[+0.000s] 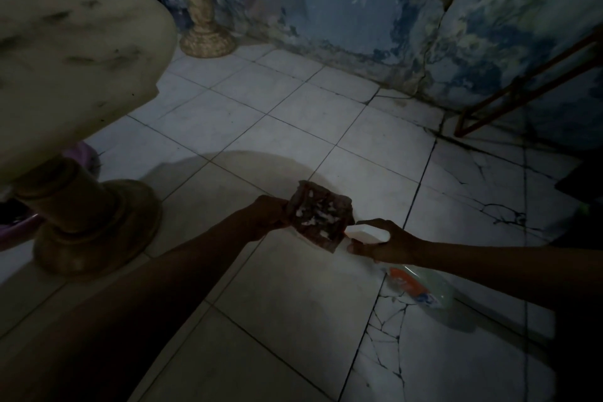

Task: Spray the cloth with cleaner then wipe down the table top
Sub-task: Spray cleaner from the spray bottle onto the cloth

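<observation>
While the left hand (269,214) holds the cloth (318,215), the spray bottle's nozzle (354,232) nearly touches it.

Two bare forearms are showing in the head view, with no sleeve, watch, bracelet or glove appearing on either as far as the dim light is letting anything be told. The left hand (269,214) and the right hand (381,243) are both showing uncovered (any rings or nail details are getting lost in the gloom).
</observation>
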